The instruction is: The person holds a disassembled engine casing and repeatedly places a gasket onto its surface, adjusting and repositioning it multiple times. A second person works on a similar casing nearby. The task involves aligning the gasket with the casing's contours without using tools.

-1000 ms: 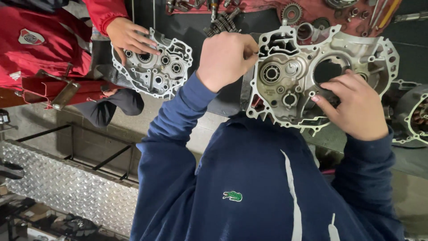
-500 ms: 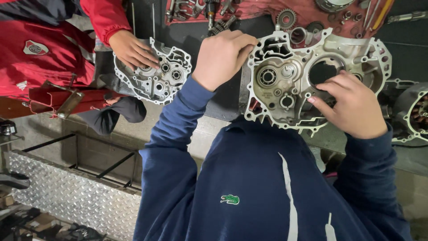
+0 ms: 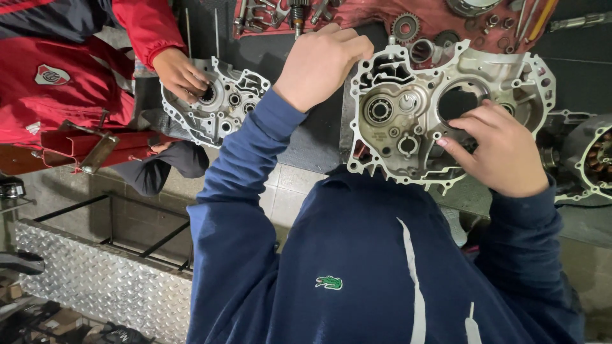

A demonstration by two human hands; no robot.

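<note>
Gripping the bare aluminium crankcase half (image 3: 446, 114) by two edges, the person steadies it flat on the dark workbench (image 3: 312, 146). The left hand (image 3: 322, 60) is curled shut over the casting's upper-left corner; whether it also hides a small tool or part I cannot tell. The right hand (image 3: 500, 150) lies half open on the lower right side, fingers spread beside the big round bore (image 3: 458, 102) and touching its rim, with nothing held in it.

As a judgement, the case looks far stripped or barely built up — one ball bearing (image 3: 380, 110) sits pressed in its seat, while the large bore and the smaller holes are empty. Gears (image 3: 405, 27), sockets and loose fittings lie on the red cloth (image 3: 440, 19) just beyond the case, so most parts remain outside it.

At the left, another person's hand (image 3: 182, 73) in a red sleeve rests on a second crankcase half (image 3: 220, 105). A stator cover (image 3: 590, 159) lies at the far right.
</note>
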